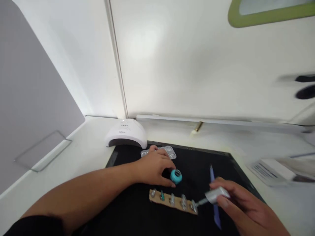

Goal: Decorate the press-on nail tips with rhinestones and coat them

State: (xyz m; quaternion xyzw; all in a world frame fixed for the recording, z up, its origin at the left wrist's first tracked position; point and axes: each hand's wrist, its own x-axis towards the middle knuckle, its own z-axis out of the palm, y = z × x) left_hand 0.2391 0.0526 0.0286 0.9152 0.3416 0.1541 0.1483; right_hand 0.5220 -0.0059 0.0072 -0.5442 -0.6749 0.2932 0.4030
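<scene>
My left hand (154, 167) rests on the black mat (133, 209) and grips a small teal nail polish bottle (176, 176). My right hand (242, 206) holds the silver cap with its brush (214, 196). The brush tip touches the rightmost of several false nails on a brown cardboard strip (172, 200). One nail on the strip is teal, the others look silver or clear.
A white nail lamp (126, 132) stands at the mat's back left. A clear packet of nail tips (169, 151) lies behind my left hand. A blue-violet stick (213, 190) lies on the mat at right. Papers (268, 168) lie at far right. A white wall stands behind.
</scene>
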